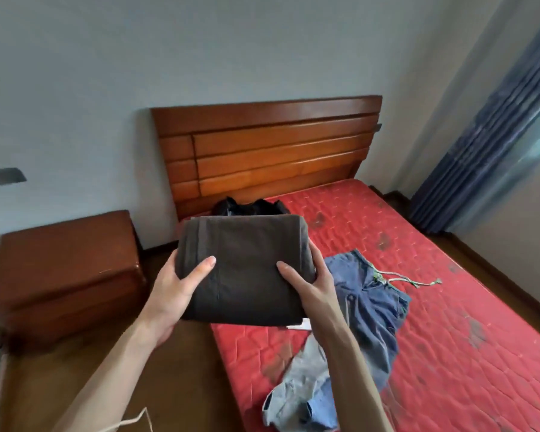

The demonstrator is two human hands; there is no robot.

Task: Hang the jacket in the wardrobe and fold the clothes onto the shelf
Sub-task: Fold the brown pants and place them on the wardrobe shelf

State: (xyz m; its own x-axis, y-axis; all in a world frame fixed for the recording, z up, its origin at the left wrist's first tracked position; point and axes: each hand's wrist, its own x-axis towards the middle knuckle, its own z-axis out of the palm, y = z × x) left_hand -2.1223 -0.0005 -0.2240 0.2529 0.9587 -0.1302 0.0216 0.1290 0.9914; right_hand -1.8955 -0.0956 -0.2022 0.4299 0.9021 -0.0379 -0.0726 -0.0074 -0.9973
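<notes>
A pale-walled bedroom was seen, with a blue curtain [487,145] at the right. One bed was present, its red quilted mattress [449,322] set against a wooden headboard [268,148]; one wooden nightstand [63,272] stood beside it. Three garments were left on the mattress: blue drawstring shorts [371,304], a pale denim piece [303,388], and a black jacket [247,207] half hidden behind the lifted bundle. One folded dark brown garment [247,269] was gripped above the bed's edge by the left hand [172,294] and right hand [309,288], thumbs pressed on top.
</notes>
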